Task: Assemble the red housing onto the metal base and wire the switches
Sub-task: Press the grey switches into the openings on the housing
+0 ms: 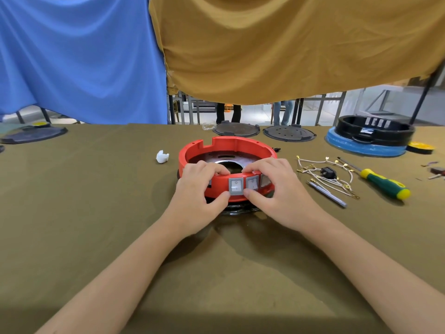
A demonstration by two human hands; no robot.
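I see the red housing (227,150) mid-table on the metal base (237,209) | left hand (197,189) grasps its front wall — thumb below, fingers over rim | right hand (277,189) pinches the grey switches (243,185) | wires (325,174) and screwdriver (382,183) lie to the right

Metal base (237,209) almost wholly hidden beneath red housing (227,150), only a dark sliver showing at the near edge. Near wall of the housing partly covered by left hand (196,189) and right hand (277,186); third grey switch (265,180) mostly masked by right fingers, markings unreadable. Fingertips curled over the rim, out of sight inside. Both forearms cut off by the bottom edge. Standing people's legs (227,113) cropped by hanging cloth. Small parts (433,169) at far right too blurred to identify.
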